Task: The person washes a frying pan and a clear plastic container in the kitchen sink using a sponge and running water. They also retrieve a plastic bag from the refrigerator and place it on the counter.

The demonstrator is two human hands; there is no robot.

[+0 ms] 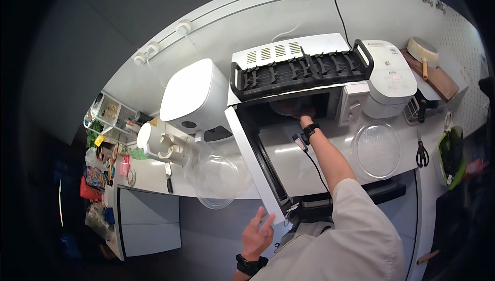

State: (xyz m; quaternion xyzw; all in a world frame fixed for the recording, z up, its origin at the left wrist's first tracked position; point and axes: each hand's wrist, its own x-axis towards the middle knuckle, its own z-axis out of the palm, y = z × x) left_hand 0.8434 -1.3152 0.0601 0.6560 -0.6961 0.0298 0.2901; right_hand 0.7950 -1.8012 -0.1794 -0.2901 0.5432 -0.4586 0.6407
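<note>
My right hand (pixel 306 111) reaches into the dark cavity of a white microwave oven (pixel 354 105). A dim round shape (pixel 284 107) is beside it inside; the shadow hides whether my fingers hold it. The microwave door (pixel 255 165) stands swung out to the left. Near the door's lower front edge, my left hand (pixel 257 234) is raised with its fingers apart and nothing in it. To the right of my forearm, a clear round glass plate (pixel 378 149) lies on the white counter. Clear round containers or lids (pixel 217 180) sit left of the door, overlapping the counter's front edge.
A black rack (pixel 301 72) tops the microwave. A rice cooker (pixel 390 80) stands right of it, with scissors (pixel 422 153) nearer the front. Leftward are a white appliance (pixel 193 91), a white machine (pixel 158 145) and a knife (pixel 169 178). A black cable (pixel 319 170) hangs below my right wrist.
</note>
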